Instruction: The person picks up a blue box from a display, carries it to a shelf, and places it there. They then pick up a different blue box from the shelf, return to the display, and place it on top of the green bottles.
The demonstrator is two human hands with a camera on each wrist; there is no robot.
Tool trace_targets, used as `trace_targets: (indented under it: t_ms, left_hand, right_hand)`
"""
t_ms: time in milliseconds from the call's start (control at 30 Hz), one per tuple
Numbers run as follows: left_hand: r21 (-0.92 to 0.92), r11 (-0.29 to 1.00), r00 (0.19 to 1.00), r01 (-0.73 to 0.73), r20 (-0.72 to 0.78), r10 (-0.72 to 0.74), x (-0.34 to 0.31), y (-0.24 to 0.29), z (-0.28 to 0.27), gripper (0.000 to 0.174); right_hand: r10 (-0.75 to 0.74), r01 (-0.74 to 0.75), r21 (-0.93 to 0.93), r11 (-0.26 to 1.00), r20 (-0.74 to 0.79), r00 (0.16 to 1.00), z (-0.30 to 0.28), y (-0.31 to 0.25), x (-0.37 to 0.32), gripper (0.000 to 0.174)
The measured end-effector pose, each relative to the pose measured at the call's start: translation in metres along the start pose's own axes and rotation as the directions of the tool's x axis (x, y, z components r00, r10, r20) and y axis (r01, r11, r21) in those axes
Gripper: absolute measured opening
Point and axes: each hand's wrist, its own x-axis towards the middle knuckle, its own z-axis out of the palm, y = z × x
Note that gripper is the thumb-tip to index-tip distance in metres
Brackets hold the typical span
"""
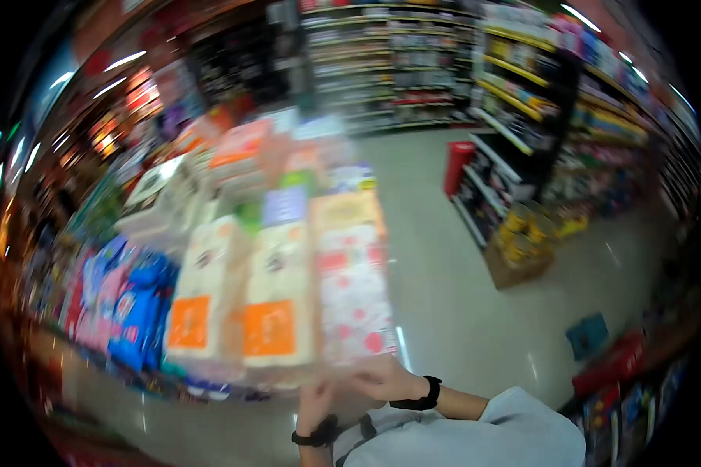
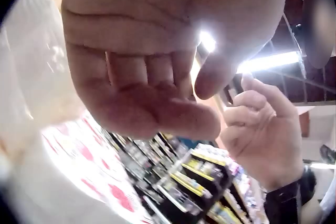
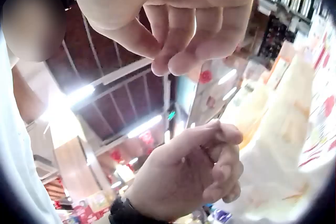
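Note:
My left hand [image 1: 315,405] is low in the head view, just in front of the stacked tissue packs. Beside it to the right is my right hand [image 1: 385,383], close to the near end of a white pack with pink dots [image 1: 358,315]. The wrist views show loosely curled fingers on the left hand [image 2: 142,61] and on the right hand [image 3: 184,24], with nothing between them. Two cream tissue packs, one with an orange label [image 1: 269,328] and its twin [image 1: 202,272], lie left of the dotted pack.
Blue packets [image 1: 139,311] and pink packets stand at the display's left. A boxy white pack [image 1: 160,198] sits behind them. Across the grey floor [image 1: 436,311] are a shelf unit [image 1: 514,101], a red bin [image 1: 458,167] and a carton of yellow goods [image 1: 522,261].

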Motion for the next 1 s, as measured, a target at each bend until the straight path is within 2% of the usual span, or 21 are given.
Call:
trace_targets:
  t_ms: [33, 67, 167, 200, 233, 333, 433, 500, 533, 600, 667, 767, 833, 867, 900, 933, 967, 1000]
  left_hand:
    - [0.05, 0.994, 0.987, -0.098, 0.133, 0.09, 0.013, 0.005, 0.02, 0.021]
    - [-0.003, 0.999, 0.952, -0.042, 0.304, 0.041, 0.021, 0.049, 0.041, 0.024]
    - [0.022, 1.0, 0.865, -0.004, 0.502, -0.007, 0.054, 0.055, 0.1, 0.025]
    - [0.087, 0.995, 0.815, -0.057, 0.58, -0.003, 0.063, 0.058, 0.116, 0.025]
    - [0.055, 0.997, 0.764, -0.044, 0.645, -0.002, 0.071, 0.063, 0.136, 0.025]
    - [-0.03, 1.0, 0.598, 0.001, 0.801, 0.023, 0.089, 0.075, 0.203, 0.025]
    - [0.028, 0.997, 0.447, -0.068, 0.895, 0.005, 0.11, 0.083, 0.258, 0.025]
    - [-0.037, 0.976, 0.409, -0.215, 0.904, 0.125, 0.117, 0.097, 0.293, 0.026]
    - [-0.024, 0.996, 0.407, -0.089, 0.912, 0.058, 0.123, 0.11, 0.311, 0.026]
    - [0.01, 0.991, 0.369, 0.134, 0.927, -0.059, 0.138, 0.108, 0.353, 0.026]
    - [0.007, 0.988, 0.351, 0.156, 0.934, -0.062, 0.149, 0.105, 0.394, 0.025]
    - [0.038, 0.983, 0.362, 0.179, 0.927, -0.102, 0.165, 0.095, 0.462, 0.024]
    - [0.042, 0.985, 0.359, 0.165, 0.928, -0.1, 0.181, 0.093, 0.507, 0.025]
    - [0.019, 0.977, 0.37, 0.21, 0.924, -0.098, 0.19, 0.092, 0.532, 0.025]
    - [0.051, 0.97, 0.41, 0.238, 0.9, -0.147, 0.197, 0.097, 0.556, 0.024]
    - [0.035, 0.973, 0.433, 0.23, 0.891, -0.135, 0.204, 0.109, 0.577, 0.024]
    - [0.011, 0.975, 0.466, 0.223, 0.877, -0.117, 0.21, 0.121, 0.599, 0.024]
    - [-0.002, 0.97, 0.461, 0.244, 0.88, -0.114, 0.218, 0.131, 0.622, 0.024]
  right_hand:
    - [0.045, -0.045, -0.004, 0.999, -0.054, 0.998, -0.022, 0.003, -0.016, 0.017]
    - [0.022, -0.03, -0.044, 0.999, -0.186, 0.982, -0.041, 0.005, -0.031, 0.016]
    - [0.13, -0.144, 0.01, 0.99, -0.493, 0.86, -0.082, 0.019, -0.086, 0.017]
    - [0.215, -0.243, 0.02, 0.97, -0.538, 0.815, -0.092, 0.023, -0.104, 0.019]
    - [0.226, -0.257, 0.036, 0.966, -0.606, 0.762, -0.102, 0.022, -0.121, 0.02]
    - [0.226, -0.282, 0.064, 0.957, -0.777, 0.588, -0.127, 0.014, -0.169, 0.018]
    - [0.205, -0.279, 0.096, 0.956, -0.896, 0.393, -0.144, 0.013, -0.203, 0.013]
    - [0.227, -0.282, 0.158, 0.946, -0.946, 0.232, -0.161, 0.009, -0.223, 0.012]
    - [0.236, -0.369, 0.148, 0.918, -0.949, 0.207, -0.171, 0.01, -0.238, 0.019]
    - [0.21, -0.408, 0.145, 0.902, -0.97, 0.121, -0.192, 0.012, -0.263, 0.018]
    - [0.207, -0.436, 0.178, 0.882, -0.978, 0.02, -0.208, 0.028, -0.288, 0.017]
    - [0.296, -0.352, 0.288, 0.891, -0.955, -0.032, -0.255, 0.045, -0.32, 0.017]
    - [0.302, -0.403, 0.278, 0.872, -0.953, -0.005, -0.301, 0.062, -0.334, 0.017]
    - [0.317, -0.452, 0.282, 0.846, -0.948, 0.003, -0.33, 0.067, -0.341, 0.018]
    - [0.343, -0.501, 0.291, 0.815, -0.939, 0.012, -0.36, 0.069, -0.349, 0.018]
    - [0.354, -0.461, 0.312, 0.831, -0.935, 0.005, -0.387, 0.065, -0.351, 0.018]
    - [0.311, -0.48, 0.262, 0.837, -0.95, 0.023, -0.41, 0.063, -0.358, 0.018]
    - [0.261, -0.498, 0.199, 0.844, -0.964, 0.057, -0.437, 0.062, -0.366, 0.018]
